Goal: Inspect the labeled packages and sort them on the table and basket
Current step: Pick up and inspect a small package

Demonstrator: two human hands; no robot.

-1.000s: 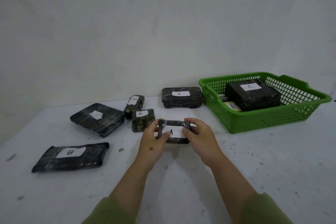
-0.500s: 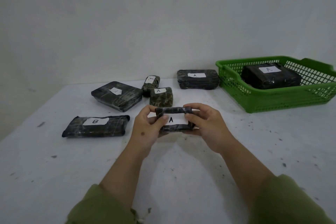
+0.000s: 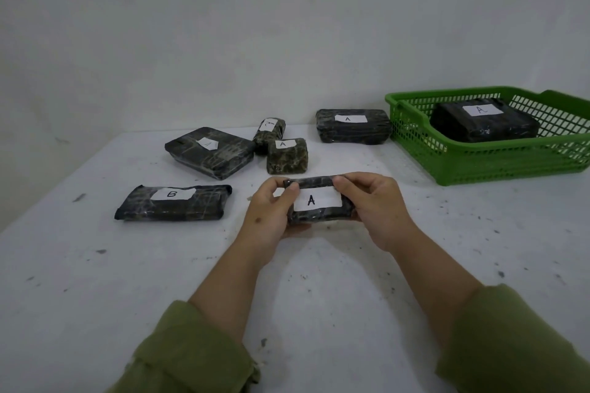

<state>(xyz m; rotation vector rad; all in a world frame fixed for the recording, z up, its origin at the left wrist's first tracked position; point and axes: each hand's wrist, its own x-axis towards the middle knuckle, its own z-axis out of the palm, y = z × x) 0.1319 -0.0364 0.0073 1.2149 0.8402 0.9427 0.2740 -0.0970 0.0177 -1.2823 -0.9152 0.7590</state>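
Table [image 3: 415,281], white and speckled, carries everything; green basket [image 3: 498,166] at far right holds a black package marked A [image 3: 483,121]; flat package marked B [image 3: 174,203] lies at left; small black package labelled A [image 3: 319,202] is raised just above the tabletop, left hand [image 3: 271,214] and right hand [image 3: 378,206] gripping its ends, fingers curled round it.

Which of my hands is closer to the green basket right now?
Right. The right hand grips the held A package on the side facing the green basket. The left hand grips the package's far end, farther from the basket.
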